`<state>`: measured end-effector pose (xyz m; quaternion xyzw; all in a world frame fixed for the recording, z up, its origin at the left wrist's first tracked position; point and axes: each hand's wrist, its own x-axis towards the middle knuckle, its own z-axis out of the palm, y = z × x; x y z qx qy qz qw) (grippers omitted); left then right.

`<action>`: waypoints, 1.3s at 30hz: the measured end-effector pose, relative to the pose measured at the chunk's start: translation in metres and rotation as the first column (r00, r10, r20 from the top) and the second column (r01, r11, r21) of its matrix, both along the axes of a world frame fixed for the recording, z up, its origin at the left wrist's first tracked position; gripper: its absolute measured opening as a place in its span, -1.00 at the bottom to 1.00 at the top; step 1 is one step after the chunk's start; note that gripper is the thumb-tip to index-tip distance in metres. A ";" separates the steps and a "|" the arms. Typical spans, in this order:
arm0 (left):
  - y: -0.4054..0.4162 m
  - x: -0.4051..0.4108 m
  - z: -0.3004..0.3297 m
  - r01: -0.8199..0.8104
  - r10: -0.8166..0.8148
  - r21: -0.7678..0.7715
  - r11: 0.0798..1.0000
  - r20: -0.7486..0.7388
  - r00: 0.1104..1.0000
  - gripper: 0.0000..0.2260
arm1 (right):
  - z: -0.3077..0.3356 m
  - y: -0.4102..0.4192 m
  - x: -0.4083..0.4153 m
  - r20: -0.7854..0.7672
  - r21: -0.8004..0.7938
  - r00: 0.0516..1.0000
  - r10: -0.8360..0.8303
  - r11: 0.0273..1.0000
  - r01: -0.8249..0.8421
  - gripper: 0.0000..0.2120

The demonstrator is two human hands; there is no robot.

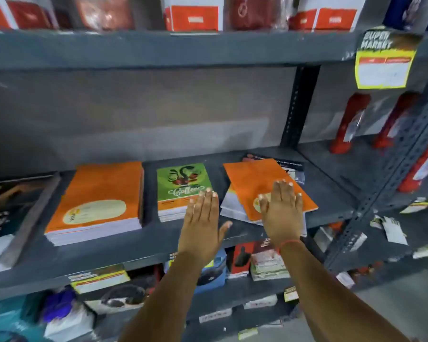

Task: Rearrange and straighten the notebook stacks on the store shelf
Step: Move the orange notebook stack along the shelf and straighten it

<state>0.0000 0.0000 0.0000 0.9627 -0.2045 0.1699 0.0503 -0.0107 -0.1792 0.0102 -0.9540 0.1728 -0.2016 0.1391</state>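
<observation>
The right hand (pixel 281 213) lies flat and spread, palm down, on the top orange-covered notebook (pixel 265 186) of the right-hand stack, fingers pointing toward the back of the shelf; it presses rather than grips, and a thin red thread circles its wrist. That top notebook sits skewed — turned at an angle to the white-edged notebooks under it, whose corners stick out at the lower left, while a dark-covered notebook (pixel 292 166) peeks out behind it. The left hand (pixel 202 223) is also open, fingers straight and together, thumb spread to the side, holding nothing; its fingertips overlap the lower right corner of the green-covered notebook stack (pixel 181 183) with the coffee picture, though whether they touch it I cannot tell. Left of the green stack, with a gap between, stands a taller, tidier stack of orange notebooks with a pale oval label (pixel 97 206). At the far left edge is a stack with dark covers (pixel 8 208). All of these rest on the grey metal store shelf (pixel 134 245). Above, on the shelf edge at the upper right, hangs a yellow-bordered price tag (pixel 383 67) — its print is too blurred to read.
</observation>
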 end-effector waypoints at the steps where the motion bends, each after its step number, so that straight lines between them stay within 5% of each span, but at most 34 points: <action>1: -0.007 0.005 -0.002 0.025 -0.025 -0.022 0.999 -0.001 1.000 -0.38 | -0.001 -0.006 0.004 -0.022 0.013 0.999 -0.031 0.999 0.031 -0.40; 9: -0.051 0.022 -0.007 0.184 -0.177 0.054 0.981 -0.122 0.977 -0.46 | -0.017 -0.033 0.019 -0.060 0.024 0.987 -0.148 0.988 0.150 -0.67; 18: -0.058 0.014 -0.009 0.174 -0.241 -0.264 0.949 -0.248 0.938 -0.40 | -0.008 -0.051 0.021 -0.127 0.096 0.955 -0.269 0.955 0.282 -0.58; 23: -0.063 0.017 -0.007 0.113 -0.257 -0.395 0.912 -0.333 0.907 -0.54 | -0.002 -0.063 0.033 -0.231 0.367 0.917 -0.325 0.844 0.392 -0.50; 28: -0.070 0.022 0.008 -0.158 -0.330 -0.723 0.673 -0.484 0.810 -0.87 | 0.015 -0.070 0.035 -0.273 0.423 0.869 -0.414 0.759 0.495 -0.78; 31: -0.073 0.028 0.017 -0.585 -0.420 -0.750 0.308 -0.660 0.624 -0.80 | 0.028 -0.082 0.032 -0.238 0.546 0.880 -0.412 0.692 0.472 -0.88; 33: -0.074 0.031 0.022 -0.734 -0.468 -0.670 0.114 -0.687 0.555 -0.74 | 0.031 -0.091 0.026 -0.253 0.620 0.893 -0.373 0.646 0.445 -0.83; 35: -0.075 0.035 0.029 -0.770 -0.460 -0.631 0.091 -0.712 0.530 -0.76 | 0.033 -0.103 0.023 -0.296 0.732 0.908 -0.296 0.541 0.415 -0.75; 37: -0.074 0.039 0.036 -0.750 -0.436 -0.642 0.158 -0.727 0.531 -0.90 | 0.039 -0.109 0.020 -0.361 0.811 0.902 -0.237 0.398 0.429 -0.76; 39: -0.073 0.044 0.045 -0.722 -0.410 -0.662 0.198 -0.726 0.553 -0.83 | 0.052 -0.109 0.019 -0.384 0.867 0.901 -0.202 0.256 0.427 -0.80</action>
